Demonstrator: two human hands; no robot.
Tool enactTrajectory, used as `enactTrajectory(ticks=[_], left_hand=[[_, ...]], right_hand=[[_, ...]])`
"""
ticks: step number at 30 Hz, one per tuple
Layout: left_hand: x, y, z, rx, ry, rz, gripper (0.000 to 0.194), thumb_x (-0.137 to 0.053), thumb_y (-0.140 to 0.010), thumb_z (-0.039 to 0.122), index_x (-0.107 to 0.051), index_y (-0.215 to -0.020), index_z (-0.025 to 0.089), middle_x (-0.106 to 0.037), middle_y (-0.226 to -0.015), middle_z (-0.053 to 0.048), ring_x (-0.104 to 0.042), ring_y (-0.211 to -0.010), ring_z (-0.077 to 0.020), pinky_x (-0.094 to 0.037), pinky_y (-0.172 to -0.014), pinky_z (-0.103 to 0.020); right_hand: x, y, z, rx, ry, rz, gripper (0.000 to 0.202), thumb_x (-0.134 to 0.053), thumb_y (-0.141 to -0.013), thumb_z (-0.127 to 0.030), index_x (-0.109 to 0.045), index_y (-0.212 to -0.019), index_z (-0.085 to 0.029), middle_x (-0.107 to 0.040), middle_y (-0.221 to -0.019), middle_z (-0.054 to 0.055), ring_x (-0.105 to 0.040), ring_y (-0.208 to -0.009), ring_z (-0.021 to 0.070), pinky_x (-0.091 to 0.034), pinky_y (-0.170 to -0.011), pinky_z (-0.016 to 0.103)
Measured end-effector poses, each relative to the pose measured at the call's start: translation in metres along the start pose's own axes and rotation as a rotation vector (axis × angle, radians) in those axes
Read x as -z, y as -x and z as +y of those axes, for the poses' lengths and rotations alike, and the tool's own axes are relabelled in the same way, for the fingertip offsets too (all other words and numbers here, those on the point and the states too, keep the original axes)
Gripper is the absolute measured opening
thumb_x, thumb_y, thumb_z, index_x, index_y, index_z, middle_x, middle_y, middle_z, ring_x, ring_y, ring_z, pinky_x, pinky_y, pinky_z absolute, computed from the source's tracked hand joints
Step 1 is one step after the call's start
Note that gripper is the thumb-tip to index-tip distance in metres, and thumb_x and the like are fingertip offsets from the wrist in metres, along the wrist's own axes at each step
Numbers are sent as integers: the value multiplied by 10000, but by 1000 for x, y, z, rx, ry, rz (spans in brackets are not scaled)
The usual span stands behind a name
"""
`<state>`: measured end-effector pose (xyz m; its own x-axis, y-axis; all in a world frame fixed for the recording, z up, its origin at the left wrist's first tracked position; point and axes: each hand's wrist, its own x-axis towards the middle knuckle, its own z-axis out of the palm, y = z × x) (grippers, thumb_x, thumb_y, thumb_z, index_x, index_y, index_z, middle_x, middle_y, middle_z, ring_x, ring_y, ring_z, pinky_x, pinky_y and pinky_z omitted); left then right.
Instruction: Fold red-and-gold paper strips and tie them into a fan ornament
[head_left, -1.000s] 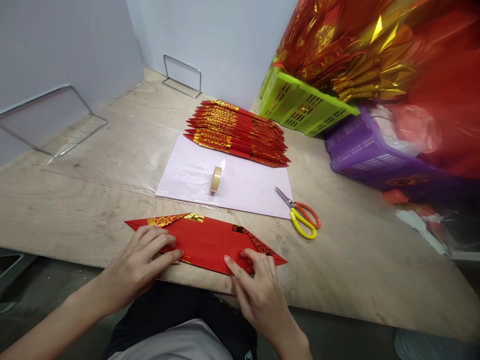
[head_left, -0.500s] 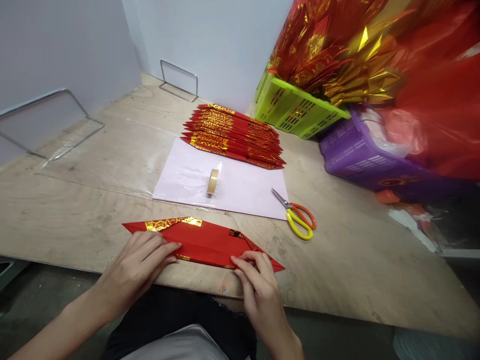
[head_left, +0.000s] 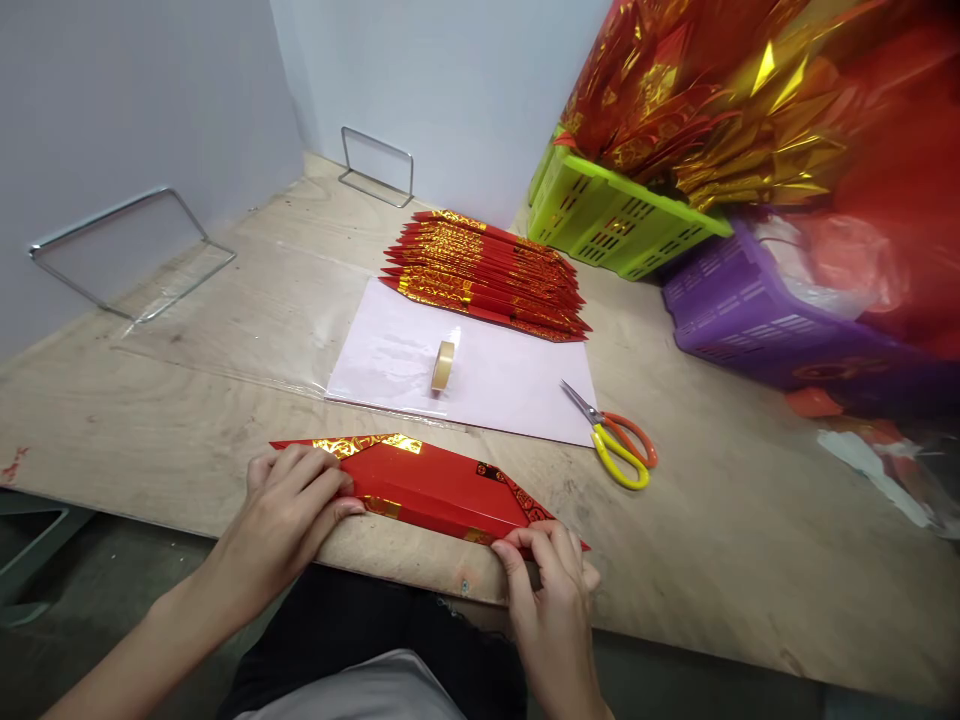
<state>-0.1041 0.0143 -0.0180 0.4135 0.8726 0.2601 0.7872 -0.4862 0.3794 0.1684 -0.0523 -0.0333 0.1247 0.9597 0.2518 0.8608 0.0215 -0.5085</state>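
L hand [head_left: 289, 512] & R hand [head_left: 551, 585] pinching red paper [head_left: 431, 485] nr desk [head_left: 720, 530] front edge; tape [head_left: 443, 367] + scissors [head_left: 611, 437] farther back.

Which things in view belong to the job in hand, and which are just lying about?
Seemingly in the job:
- red folded paper with gold print, gripped by the left hand and right hand
- row of similar red-and-gold folded papers
- possibly tan tape roll and yellow-and-orange-handled metal scissors, both untouched

Apparently just there:
- bent metal wire frames
- purple plastic crate
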Motion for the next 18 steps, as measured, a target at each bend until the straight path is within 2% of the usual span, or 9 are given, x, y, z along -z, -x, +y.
enactTrajectory(ticks=[6,13,18], left_hand=[[-4,-7,8,108,-95,-7,257,-437,-953,314,-595,-783,203,-560,-853,-54,-474,-821,-233,-289,-723,-364],[-3,-12,11,125,-196,-66,262,-441,-956,308,-593,-774,196,-574,-849,-67,-478,-821,-243,-297,-699,-367],[-7,-12,10,95,-276,-31,274,-444,-953,323,-584,-755,195,-570,-820,-80,-486,-805,-260,-311,-687,-374]], right_hand=[[-8,-3,-5,-84,114,89,346,-481,-948,-498,-563,-752,-224,-535,-814,32,-502,-798,234,-267,-741,368],[-8,-9,-7,-70,134,144,356,-521,-929,-482,-536,-678,-230,-511,-768,34,-482,-753,234,-266,-686,349],[-9,-9,-9,-106,134,130,367,-506,-928,-495,-521,-673,-232,-513,-778,37,-476,-771,244,-269,-697,362]])
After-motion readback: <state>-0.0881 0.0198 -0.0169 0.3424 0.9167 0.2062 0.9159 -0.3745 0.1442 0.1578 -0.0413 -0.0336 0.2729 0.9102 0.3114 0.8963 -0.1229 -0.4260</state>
